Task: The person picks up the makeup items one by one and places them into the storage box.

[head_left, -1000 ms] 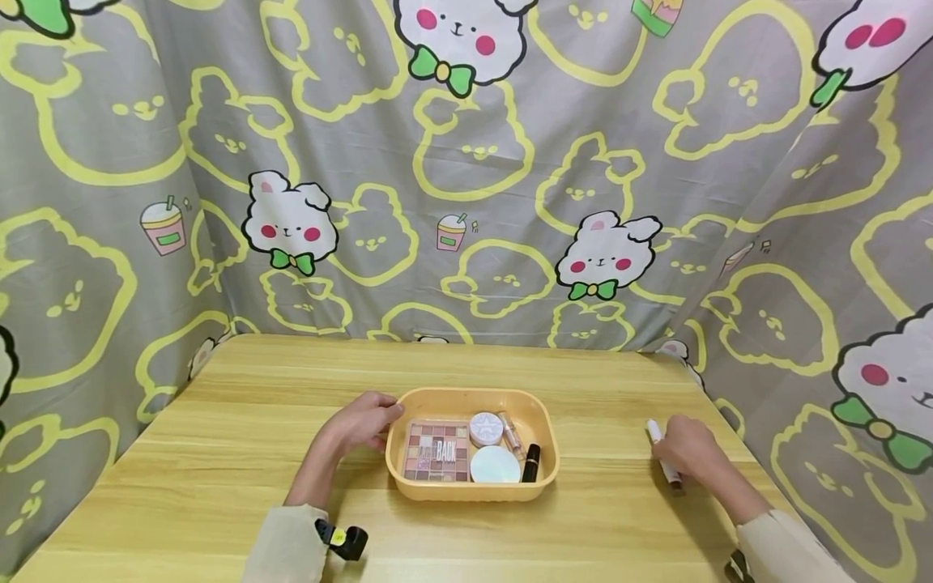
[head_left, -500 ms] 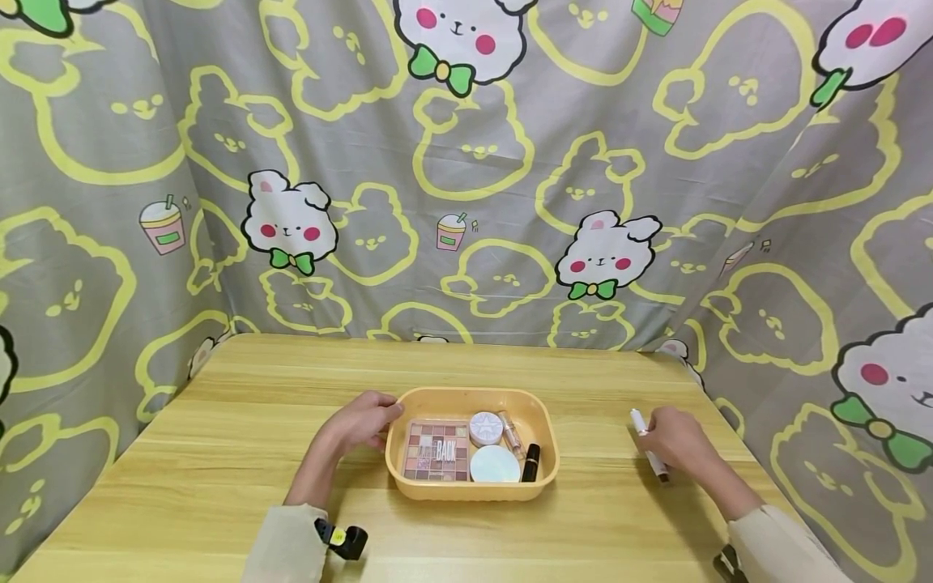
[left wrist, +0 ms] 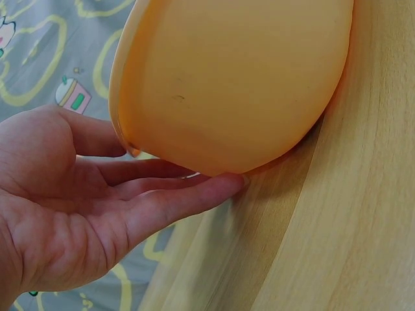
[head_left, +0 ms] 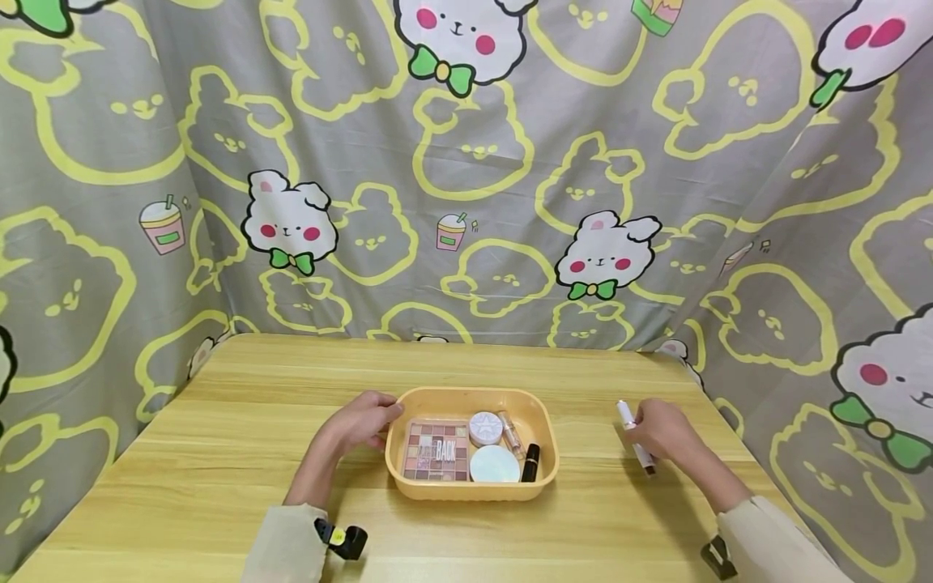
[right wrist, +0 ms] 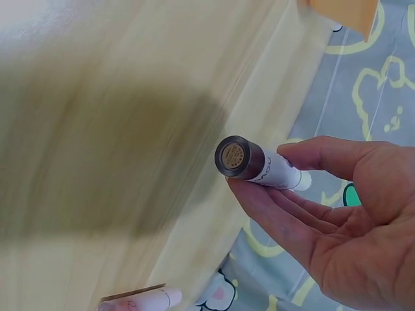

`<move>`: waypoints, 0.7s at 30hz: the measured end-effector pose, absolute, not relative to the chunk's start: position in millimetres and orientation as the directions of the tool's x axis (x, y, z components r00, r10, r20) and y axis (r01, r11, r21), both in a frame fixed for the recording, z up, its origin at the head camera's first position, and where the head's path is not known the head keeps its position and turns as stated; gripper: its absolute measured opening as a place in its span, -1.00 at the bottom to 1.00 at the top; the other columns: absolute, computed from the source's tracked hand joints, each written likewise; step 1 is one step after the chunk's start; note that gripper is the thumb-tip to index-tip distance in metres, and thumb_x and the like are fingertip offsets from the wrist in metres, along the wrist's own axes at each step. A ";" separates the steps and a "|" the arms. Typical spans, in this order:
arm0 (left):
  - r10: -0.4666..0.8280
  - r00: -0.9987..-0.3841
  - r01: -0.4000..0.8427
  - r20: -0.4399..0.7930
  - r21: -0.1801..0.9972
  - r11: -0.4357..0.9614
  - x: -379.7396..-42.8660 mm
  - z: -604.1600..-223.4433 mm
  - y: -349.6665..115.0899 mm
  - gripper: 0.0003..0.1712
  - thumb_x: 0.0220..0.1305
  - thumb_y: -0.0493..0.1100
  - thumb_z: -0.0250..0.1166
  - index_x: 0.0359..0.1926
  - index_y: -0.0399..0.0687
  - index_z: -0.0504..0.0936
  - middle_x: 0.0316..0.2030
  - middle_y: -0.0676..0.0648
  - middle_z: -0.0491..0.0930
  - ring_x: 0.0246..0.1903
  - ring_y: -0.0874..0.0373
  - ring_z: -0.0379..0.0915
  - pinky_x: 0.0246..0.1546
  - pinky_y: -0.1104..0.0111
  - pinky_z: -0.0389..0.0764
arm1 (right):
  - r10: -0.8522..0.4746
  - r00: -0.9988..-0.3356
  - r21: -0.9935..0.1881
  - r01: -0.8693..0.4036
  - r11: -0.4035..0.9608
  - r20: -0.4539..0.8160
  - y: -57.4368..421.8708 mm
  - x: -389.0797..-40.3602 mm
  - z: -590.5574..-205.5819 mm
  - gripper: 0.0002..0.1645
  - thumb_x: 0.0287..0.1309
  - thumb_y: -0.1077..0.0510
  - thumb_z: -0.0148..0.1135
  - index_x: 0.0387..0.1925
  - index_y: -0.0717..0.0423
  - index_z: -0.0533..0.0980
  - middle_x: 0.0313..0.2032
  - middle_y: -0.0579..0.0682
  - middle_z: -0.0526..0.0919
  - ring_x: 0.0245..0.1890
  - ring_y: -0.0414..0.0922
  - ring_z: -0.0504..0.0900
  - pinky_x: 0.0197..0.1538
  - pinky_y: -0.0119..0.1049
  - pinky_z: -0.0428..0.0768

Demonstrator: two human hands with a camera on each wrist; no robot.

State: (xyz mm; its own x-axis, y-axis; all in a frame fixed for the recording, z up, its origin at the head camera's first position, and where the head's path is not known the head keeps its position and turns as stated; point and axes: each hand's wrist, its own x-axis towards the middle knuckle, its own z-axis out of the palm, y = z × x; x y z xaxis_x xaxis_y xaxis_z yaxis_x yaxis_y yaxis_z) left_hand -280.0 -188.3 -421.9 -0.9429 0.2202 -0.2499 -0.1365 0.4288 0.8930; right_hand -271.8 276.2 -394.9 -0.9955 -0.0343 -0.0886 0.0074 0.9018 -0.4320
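My left hand (head_left: 362,421) holds the left end of an orange plastic basket (head_left: 474,491), thumb at the rim and fingers along the outside wall, as the left wrist view shows. Inside lie an eyeshadow palette (head_left: 436,465), two round compacts, one star-patterned (head_left: 486,428) and one pale and shiny (head_left: 495,465), a clear slim tube (head_left: 512,435) and a black lipstick-like tube (head_left: 532,463). Right of the basket, my right hand (head_left: 666,433) pinches a white cosmetic tube (right wrist: 275,170) with a dark end between thumb and fingers. In the right wrist view it is apart from the table.
A similar pale tube (right wrist: 146,300) shows at the lower edge of the right wrist view; I cannot pick it out in the head view. The wooden table (head_left: 291,364) is bordered by a patterned curtain (head_left: 481,219) at the back and both sides.
My right hand has moved left toward the basket, carrying the white cosmetic tube. My left hand and the basket stay in place.
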 end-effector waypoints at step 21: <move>0.215 -0.943 -0.141 -0.254 0.890 0.433 -279.5 -421.4 -188.5 -0.49 0.57 -0.15 0.00 0.32 -0.45 0.43 0.05 -0.25 0.65 0.01 -0.03 0.63 -0.20 0.14 0.74 | -0.074 -0.994 -0.425 -0.034 0.905 -0.078 260.3 -272.9 -386.7 -0.82 0.03 0.26 0.30 -0.39 0.30 0.48 -0.46 0.10 0.57 -0.56 -0.09 0.55 -0.52 -0.27 0.56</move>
